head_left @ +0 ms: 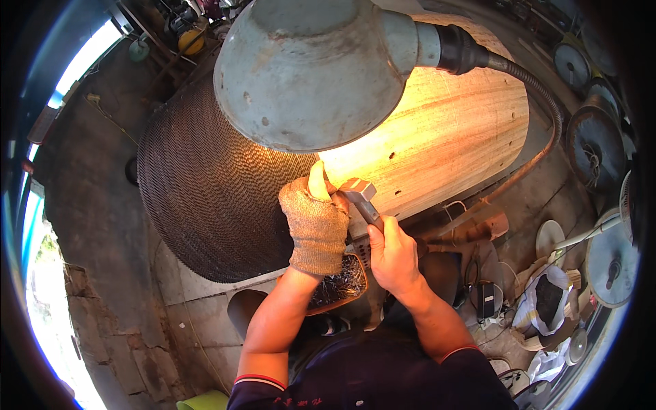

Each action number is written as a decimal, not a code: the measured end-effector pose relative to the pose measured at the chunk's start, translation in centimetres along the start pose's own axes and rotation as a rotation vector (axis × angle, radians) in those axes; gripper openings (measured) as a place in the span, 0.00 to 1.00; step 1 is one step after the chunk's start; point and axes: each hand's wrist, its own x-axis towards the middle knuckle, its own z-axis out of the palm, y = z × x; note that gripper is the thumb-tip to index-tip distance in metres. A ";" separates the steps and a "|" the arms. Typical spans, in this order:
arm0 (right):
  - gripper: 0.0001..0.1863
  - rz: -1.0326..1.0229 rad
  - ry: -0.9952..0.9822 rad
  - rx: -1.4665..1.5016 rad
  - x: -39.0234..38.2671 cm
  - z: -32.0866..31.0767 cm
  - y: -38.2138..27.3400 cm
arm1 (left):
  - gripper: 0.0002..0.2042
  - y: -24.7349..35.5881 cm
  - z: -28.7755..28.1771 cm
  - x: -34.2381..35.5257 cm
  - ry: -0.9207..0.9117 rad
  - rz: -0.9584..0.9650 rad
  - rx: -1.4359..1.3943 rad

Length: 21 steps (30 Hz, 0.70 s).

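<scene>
On the left part of the wooden drum [444, 123], rows of dark, rough-looking strip [212, 184] are laid close side by side, seemingly so that no gap is left between them. At the right edge of these rows the left hand [314, 217] is placed, in a fingerless glove [313, 236], with the thumb raised and the fingers partly hidden; whether something is pinched there cannot be told. The glove is probably worn against the rough strip. Above the drum, the big grey lamp [307, 75] is set low, presumably so that the border between strip and bare wood is lit. Below the drum's near edge, the tray [342, 303] of nail-like metal pieces [345, 281] is placed between the knees, likely for easy reach. The hammer [360, 193] is gripped near its head by the closed right hand [395, 256], perhaps for better control; its head is held just beside the left fingertips.

One drum, one lamp, one tray and one hammer are counted; of the two hands, only the left is gloved. The rows and the metal pieces are too many to be counted. On the bare wood, at least three dark marks are seen. Off the drum's near right corner, one white sack [568, 295] is seen, and farther right at least four round wheels [591, 147].
</scene>
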 end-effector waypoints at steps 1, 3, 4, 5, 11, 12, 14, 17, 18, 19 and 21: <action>0.12 -0.016 0.037 0.024 0.0 -0.2 -0.2 | 0.31 0.2 -0.1 -0.1 0.007 0.003 0.042; 0.12 -0.022 0.041 0.000 0.3 -0.5 -0.5 | 0.31 0.2 0.1 0.0 -0.004 -0.022 0.029; 0.12 -0.007 0.009 -0.047 0.4 -0.6 -0.6 | 0.31 0.1 0.2 0.0 -0.026 -0.048 -0.028; 0.11 0.013 -0.026 -0.093 0.4 -0.7 -0.8 | 0.31 0.1 0.1 0.0 -0.054 -0.075 -0.082; 0.11 -0.030 0.026 -0.039 0.1 -0.7 -0.5 | 0.33 0.7 -0.1 -0.4 -0.041 -0.063 0.030; 0.13 -0.008 -0.034 -0.093 0.3 -0.5 -0.2 | 0.34 0.5 -0.1 -0.5 -0.054 -0.076 0.022; 0.12 0.058 -0.140 -0.164 1.0 -0.7 0.1 | 0.36 0.1 0.1 -0.1 -0.067 -0.095 0.003; 0.11 -0.174 0.178 0.068 0.1 -0.4 0.2 | 0.40 1.7 -2.5 -1.5 -0.007 -0.014 0.074; 0.11 -0.089 0.163 0.093 -1.0 -0.7 0.4 | 0.43 1.7 -3.2 -2.9 -0.034 0.027 0.062; 0.12 -0.075 0.136 0.145 -1.1 -0.8 0.6 | 0.41 1.2 -3.5 -4.2 -0.035 0.050 -0.044; 0.13 -0.023 -0.084 -0.150 0.4 -0.2 0.3 | 0.37 1.1 -3.7 -7.3 -0.095 0.073 -0.073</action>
